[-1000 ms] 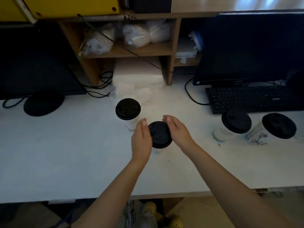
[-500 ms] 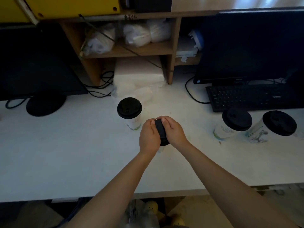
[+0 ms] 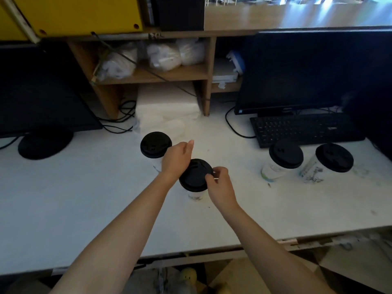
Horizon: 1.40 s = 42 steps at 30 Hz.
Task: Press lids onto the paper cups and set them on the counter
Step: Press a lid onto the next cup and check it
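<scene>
A white paper cup [image 3: 194, 194] stands at the middle of the white counter [image 3: 84, 209] with a black lid [image 3: 194, 177] on top. My left hand [image 3: 177, 160] lies against the lid's left back edge, fingers straight and pointing away from me. My right hand [image 3: 219, 184] pinches the lid's right rim with fingertips. Three more cups carry black lids: one [image 3: 156, 144] just behind my left hand, two [image 3: 286, 153] [image 3: 334, 157] at the right.
A dark monitor [image 3: 38, 98] with a round base stands at the left. Another monitor [image 3: 307, 68] and a black keyboard [image 3: 305, 128] are at the right rear. Wooden shelves [image 3: 152, 76] with white bags sit behind, cables [image 3: 123, 119] beneath them.
Both hands were closed over the lid half a second ago. They have now come apart, uncovering the lid: the left moved up and back, the right slid to the right rim.
</scene>
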Each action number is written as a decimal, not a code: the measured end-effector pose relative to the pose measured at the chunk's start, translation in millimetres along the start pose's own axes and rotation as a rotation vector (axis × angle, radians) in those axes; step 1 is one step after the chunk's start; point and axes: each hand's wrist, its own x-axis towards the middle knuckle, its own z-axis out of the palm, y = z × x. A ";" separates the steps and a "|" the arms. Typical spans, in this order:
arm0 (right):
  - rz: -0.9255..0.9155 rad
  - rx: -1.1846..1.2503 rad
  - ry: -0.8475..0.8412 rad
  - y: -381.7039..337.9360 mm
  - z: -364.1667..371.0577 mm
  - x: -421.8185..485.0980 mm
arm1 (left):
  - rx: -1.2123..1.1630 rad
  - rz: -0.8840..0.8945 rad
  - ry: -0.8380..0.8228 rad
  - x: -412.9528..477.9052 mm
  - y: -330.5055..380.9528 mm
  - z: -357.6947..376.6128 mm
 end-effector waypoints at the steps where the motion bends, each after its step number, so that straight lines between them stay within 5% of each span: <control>1: 0.002 -0.010 -0.012 -3.9 -1.6 5.6 | -0.017 -0.018 0.027 -4.0 -2.2 -0.8; 7: -0.112 -0.163 -0.190 -21.5 7.6 37.8 | -0.150 -0.158 -0.033 -35.1 -10.6 21.2; 17: -0.230 -0.175 -0.168 -12.1 15.3 44.2 | -0.148 -0.125 0.023 -36.3 -14.1 29.4; 23: -0.110 -0.007 -0.119 -12.5 11.5 27.5 | -0.142 -0.063 -0.260 -22.9 -12.9 14.3; 25: -0.087 0.044 -0.118 -4.6 8.7 14.0 | -0.045 -0.014 -0.365 -14.3 -10.0 6.7; 31: -0.144 0.141 -0.117 18.0 2.8 -16.2 | 0.540 0.392 -0.254 -1.9 11.4 -2.6; 36: 0.004 0.286 -0.245 41.2 -9.2 -11.5 | 0.431 0.275 -0.205 -16.0 27.9 15.8; 42: -0.065 0.094 -0.532 52.8 -17.5 3.3 | 0.606 0.252 -0.230 -26.8 26.1 30.0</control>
